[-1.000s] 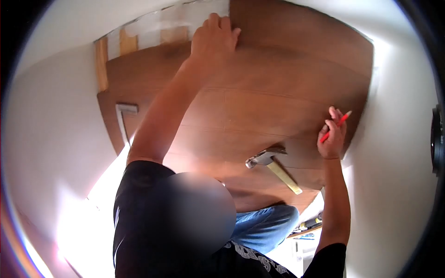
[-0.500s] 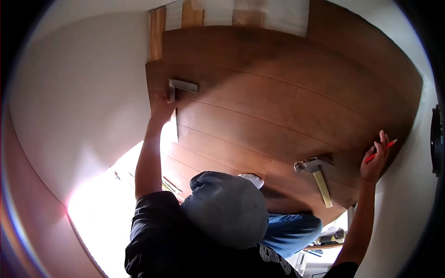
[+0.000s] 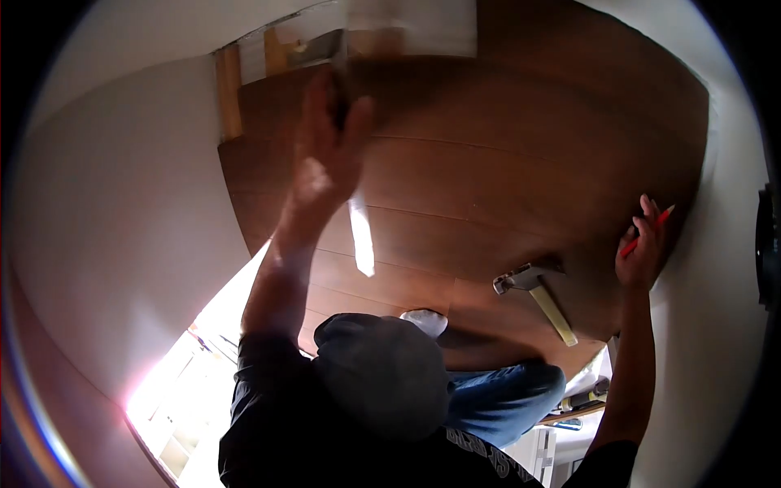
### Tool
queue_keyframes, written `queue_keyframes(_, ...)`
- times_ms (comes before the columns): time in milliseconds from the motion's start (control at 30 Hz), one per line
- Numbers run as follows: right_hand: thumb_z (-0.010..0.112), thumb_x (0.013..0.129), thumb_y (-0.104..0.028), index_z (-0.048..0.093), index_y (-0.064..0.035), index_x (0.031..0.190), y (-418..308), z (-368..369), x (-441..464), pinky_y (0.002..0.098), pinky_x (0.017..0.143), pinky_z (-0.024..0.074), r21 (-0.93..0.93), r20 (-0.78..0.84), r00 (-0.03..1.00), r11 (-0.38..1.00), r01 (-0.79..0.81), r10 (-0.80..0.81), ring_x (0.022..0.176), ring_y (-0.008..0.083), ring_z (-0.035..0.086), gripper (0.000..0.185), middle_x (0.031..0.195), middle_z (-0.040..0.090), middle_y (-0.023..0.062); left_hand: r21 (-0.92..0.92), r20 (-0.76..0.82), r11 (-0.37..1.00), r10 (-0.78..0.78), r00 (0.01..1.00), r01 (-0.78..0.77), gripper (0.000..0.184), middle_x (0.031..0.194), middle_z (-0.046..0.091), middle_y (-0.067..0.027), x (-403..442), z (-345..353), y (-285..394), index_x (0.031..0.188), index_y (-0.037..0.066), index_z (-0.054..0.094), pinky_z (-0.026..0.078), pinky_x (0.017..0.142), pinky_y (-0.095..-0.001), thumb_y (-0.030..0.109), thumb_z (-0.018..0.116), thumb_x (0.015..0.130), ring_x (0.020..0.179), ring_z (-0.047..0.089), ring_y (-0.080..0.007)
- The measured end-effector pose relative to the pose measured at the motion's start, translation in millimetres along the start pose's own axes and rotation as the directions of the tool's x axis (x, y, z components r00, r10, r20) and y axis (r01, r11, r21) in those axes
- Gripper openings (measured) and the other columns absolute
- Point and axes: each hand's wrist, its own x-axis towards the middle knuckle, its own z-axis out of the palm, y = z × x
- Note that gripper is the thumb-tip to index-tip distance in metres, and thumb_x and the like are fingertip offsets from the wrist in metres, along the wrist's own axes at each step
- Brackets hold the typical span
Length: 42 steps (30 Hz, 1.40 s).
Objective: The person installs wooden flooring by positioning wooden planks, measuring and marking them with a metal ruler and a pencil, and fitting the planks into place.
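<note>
The metal square (image 3: 363, 237) is in the left hand (image 3: 324, 167), its bright long arm showing from under the palm toward the near side and its short end beyond the fingers (image 3: 356, 126), over the far strip. Those fingers are blurred but appear closed around the square, the thumb spread to the right. Beneath lies the brown plank floor (image 3: 423, 179); at its far left edge are a pale sheet (image 3: 443, 28) and a wooden strip (image 3: 231, 98). Well to the right, the right hand (image 3: 636, 264) grips a red pencil (image 3: 647, 231) in curled fingers, tip pointing far and right. A hammer (image 3: 553, 313) rests on the planks between the hands, nearer the right one, beside a jeans-clad knee (image 3: 508, 394).
</note>
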Motion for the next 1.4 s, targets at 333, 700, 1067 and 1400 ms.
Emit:
queue_keyframes(333, 0.061, 0.093, 0.008, 0.055, -0.0032, 0.117, 1.2, 2.3, 1.7, 0.052, 0.118, 0.0418, 0.024, -0.05, 0.998, 0.999, 0.027, -0.026, 0.14, 0.0432, 0.054, 0.028, 0.153, 0.06, 0.015, 0.354, 0.268, 0.926, 0.034, 0.963, -0.131, 0.079, 0.083, 0.07, -0.0305, 15.1, 111.5, -4.9, 0.145, -0.011, 0.034, 0.063, 0.072, -0.0498, 0.043, 0.07, 0.1, 0.079, 0.071, -0.0488)
queue_keyframes(700, 0.059, 0.094, 0.008, 0.055, -0.004, 0.119, 3.4, 5.1, -0.1, 0.0542, 0.118, 0.0415, 0.042, -0.064, 0.997, 0.998, 0.042, -0.039, 0.14, 0.0434, 0.055, 0.028, 0.152, 0.06, 0.0159, 0.479, 0.216, 0.673, 0.532, 0.819, -0.563, 0.043, 0.142, 0.06, -0.0178, 80.5, 77.2, -37.1, 0.141, 0.016, 0.065, 0.051, 0.105, -0.0476, 0.028, 0.071, 0.1, 0.123, 0.062, -0.0393)
queue_keyframes(1067, 0.057, 0.095, 0.008, 0.05, -0.0067, 0.127, 5.7, 8.7, 0.0, 0.0552, 0.119, 0.0402, 0.005, -0.054, 0.994, 0.995, 0.1, -0.1, 0.139, 0.0435, 0.055, 0.036, 0.153, 0.058, 0.0171, 0.287, 0.228, 0.812, 0.458, 0.859, -0.509, 0.042, 0.124, 0.063, -0.0183, 89.9, 90.3, -59.4, 0.135, 0.008, 0.069, 0.046, 0.104, -0.0497, 0.027, 0.071, 0.098, 0.117, 0.057, -0.0388)
queue_keyframes(1400, 0.054, 0.096, 0.009, 0.049, -0.007, 0.128, 5.8, 8.8, 2.9, 0.0599, 0.121, 0.0344, 0.02, -0.06, 0.99, 0.991, 0.13, -0.129, 0.14, 0.0435, 0.055, 0.036, 0.153, 0.058, 0.0189, 0.267, 0.194, 0.803, 0.498, 0.845, -0.534, 0.039, 0.124, 0.063, -0.0156, 87.8, 89.0, -61.2, 0.137, 0.011, 0.068, 0.045, 0.106, -0.0488, 0.025, 0.068, 0.1, 0.119, 0.057, -0.0376)
